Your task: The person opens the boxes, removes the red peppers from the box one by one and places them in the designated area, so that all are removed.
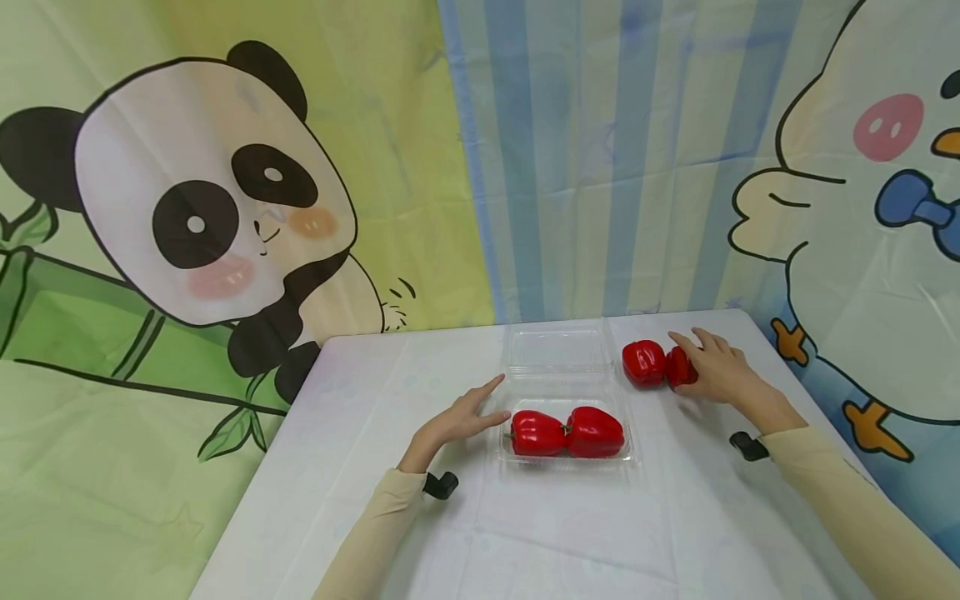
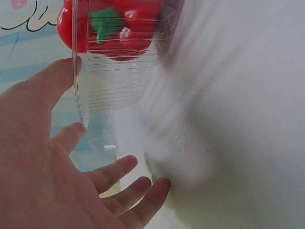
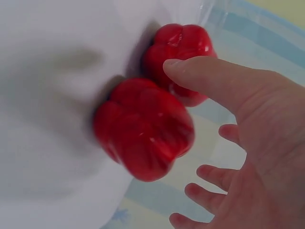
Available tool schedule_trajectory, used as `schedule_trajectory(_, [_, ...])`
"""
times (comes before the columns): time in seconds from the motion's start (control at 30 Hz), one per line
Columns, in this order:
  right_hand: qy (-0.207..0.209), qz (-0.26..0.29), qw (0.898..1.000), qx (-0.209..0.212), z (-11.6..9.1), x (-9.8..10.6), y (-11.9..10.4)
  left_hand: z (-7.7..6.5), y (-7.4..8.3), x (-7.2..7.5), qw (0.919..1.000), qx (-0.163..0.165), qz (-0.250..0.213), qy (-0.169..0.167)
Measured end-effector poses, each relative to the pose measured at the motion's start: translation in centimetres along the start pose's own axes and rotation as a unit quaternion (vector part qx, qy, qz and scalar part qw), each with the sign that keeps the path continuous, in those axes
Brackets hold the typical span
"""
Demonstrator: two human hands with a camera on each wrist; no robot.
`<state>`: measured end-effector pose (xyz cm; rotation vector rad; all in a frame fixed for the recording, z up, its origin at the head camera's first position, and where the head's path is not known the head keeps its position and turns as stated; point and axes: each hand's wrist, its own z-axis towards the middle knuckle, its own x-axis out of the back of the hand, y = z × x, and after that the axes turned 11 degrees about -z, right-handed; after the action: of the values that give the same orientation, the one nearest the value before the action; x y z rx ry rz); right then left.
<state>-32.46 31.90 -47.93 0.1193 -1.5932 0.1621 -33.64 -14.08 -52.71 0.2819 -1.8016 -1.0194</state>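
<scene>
A clear plastic clamshell box (image 1: 566,402) lies with its lid folded back, and two red bell peppers (image 1: 595,432) lie side by side in its base. At the box's left side is my left hand (image 1: 457,419), fingers spread, the thumb at the rim in the left wrist view. Two more red bell peppers stand to the right of the box: one on the left (image 1: 643,363), and one on the right (image 1: 680,367) partly hidden by my right hand (image 1: 723,373). In the right wrist view, that hand's fingers (image 3: 209,176) are apart and not closed round either pepper.
The box's lid (image 1: 561,348) lies flat toward the back edge of the white table (image 1: 420,375). A cloth backdrop (image 1: 570,167) with a panda and a white cartoon bird hangs behind and beside the table. Both wrists wear small black mounts (image 1: 441,486).
</scene>
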Motion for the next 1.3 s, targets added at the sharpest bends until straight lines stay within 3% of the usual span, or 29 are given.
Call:
schedule_trajectory(0.6, [0.017,0.016,0.998,0.052,-0.9,1.9,-3.8,-0.1,0.3,0.1,1.0000,0.002,-0.001,0.000])
schedule_trajectory(1.3, [0.030,0.046,0.986,0.156,-1.9,2.5,-8.1,-0.2,0.2,0.0,1.0000,0.007,-0.003,0.004])
